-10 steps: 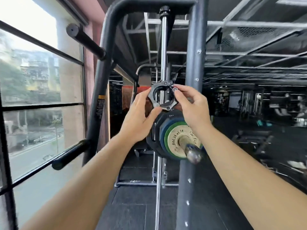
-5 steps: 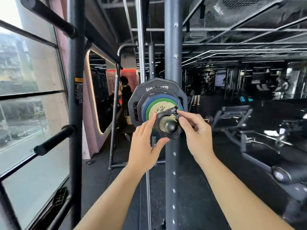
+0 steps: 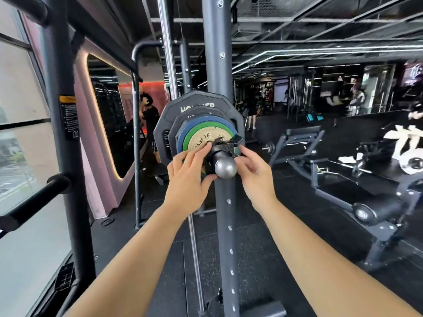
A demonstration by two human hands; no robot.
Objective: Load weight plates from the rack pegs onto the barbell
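The black plastic clamp collar [image 3: 225, 146] has changed position. One second ago both hands held it raised in free air above the plate stack. Half a second ago it was aligned with the end of the bar. It now sits on the bare steel barbell sleeve [image 3: 226, 167], far of the rounded sleeve end and close against the outermost plate. The left hand [image 3: 187, 177] holds the left side of the collar, with its fingers [image 3: 199, 152] extended across the top and the thumb tucked underneath. The right hand [image 3: 254, 172] holds the right side, with its fingers [image 3: 243, 156] curled and pinching the collar body just below the collar lever [image 3: 237, 140]. The lever projects up and to the right and is not folded flat, so the clamp is judged to be unlocked. The loaded stack runs from near to far along the sleeve: a small tan round plate [image 3: 201, 139], a green round plate [image 3: 190, 138], a blue round plate [image 3: 182, 138] and two larger black multi-sided plates [image 3: 196, 104]. All five are pressed together against the dark grey steel rack upright [image 3: 215, 65] side of the bar. Loading on this end appears to be complete, and the step in hand is securing the load. The next action calls for seating the collar flush against the tan plate and pressing the lever closed. If a gap remains, or the lever stays open, the plates could shift outward along the sleeve.
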